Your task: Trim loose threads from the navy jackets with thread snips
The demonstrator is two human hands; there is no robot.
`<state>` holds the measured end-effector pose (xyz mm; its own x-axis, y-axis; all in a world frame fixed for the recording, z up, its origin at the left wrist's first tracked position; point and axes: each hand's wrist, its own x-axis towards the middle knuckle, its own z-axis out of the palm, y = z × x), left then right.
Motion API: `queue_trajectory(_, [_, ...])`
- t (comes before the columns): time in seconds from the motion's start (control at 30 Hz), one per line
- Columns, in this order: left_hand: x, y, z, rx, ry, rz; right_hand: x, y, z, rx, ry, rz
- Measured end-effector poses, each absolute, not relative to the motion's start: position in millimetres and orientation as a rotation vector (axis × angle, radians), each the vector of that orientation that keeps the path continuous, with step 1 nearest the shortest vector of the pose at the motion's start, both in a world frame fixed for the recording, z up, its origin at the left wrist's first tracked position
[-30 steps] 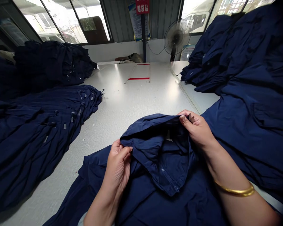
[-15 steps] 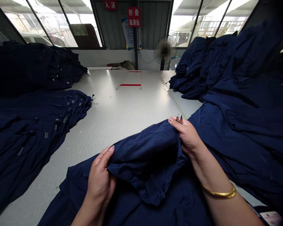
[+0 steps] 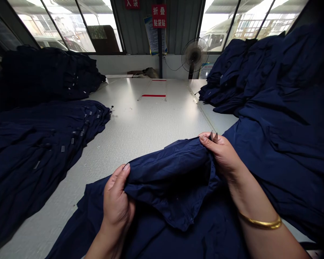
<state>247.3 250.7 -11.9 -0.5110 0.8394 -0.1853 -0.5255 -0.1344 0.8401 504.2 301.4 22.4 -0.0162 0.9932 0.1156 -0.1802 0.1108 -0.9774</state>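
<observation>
A navy blue garment [image 3: 167,169] is stretched between my two hands, one edge held up and an opening facing me. My left hand [image 3: 117,196] pinches the edge between thumb and fingers on the left. At the upper right corner my right hand [image 3: 218,151] grips the same edge. Two pointed metal tips of a small tool, like thread snips [image 3: 213,136], stick up from the right hand; the rest of the tool is hidden in the palm. The lower part of the garment spreads over the table's near edge.
Piles of navy garments lie on the left [image 3: 43,144] and right [image 3: 280,126] of the pale table [image 3: 145,126]. Red tape strips [image 3: 153,95] mark its far part. A standing fan [image 3: 194,55] and red signs [image 3: 159,16] are at the back.
The view has turned slightly left, so the scene sits further right. My hands have drawn the garment's edge slightly wider apart, and its opening gapes more.
</observation>
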Motion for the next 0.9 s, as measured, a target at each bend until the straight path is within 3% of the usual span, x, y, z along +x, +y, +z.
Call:
queue_trajectory(0.47, [245, 246, -7, 0.607, 0.980, 1.709, 518, 305, 17, -1.210, -1.241, 1.144])
queue_trajectory(0.53, [239, 245, -3, 0.762, 0.983, 1.625, 519, 304, 21, -1.208, -1.277, 1.010])
queue_trajectory(0.63, [225, 243, 3, 1.364, 1.154, 1.298, 517, 297, 34, -1.094, -1.266, 0.654])
queue_trajectory(0.7, [215, 241, 4, 1.842, 1.378, 0.872, 515, 291, 44, -0.985, -1.210, 0.515])
queue_trajectory(0.8, [204, 237, 0, 2.224, 1.657, 0.175, 511, 288, 53, -0.869, -1.148, 0.462])
queue_trajectory(0.9, [199, 233, -5, 2.383, 1.765, -0.047, 510, 297, 59, -0.848, -1.181, 0.461])
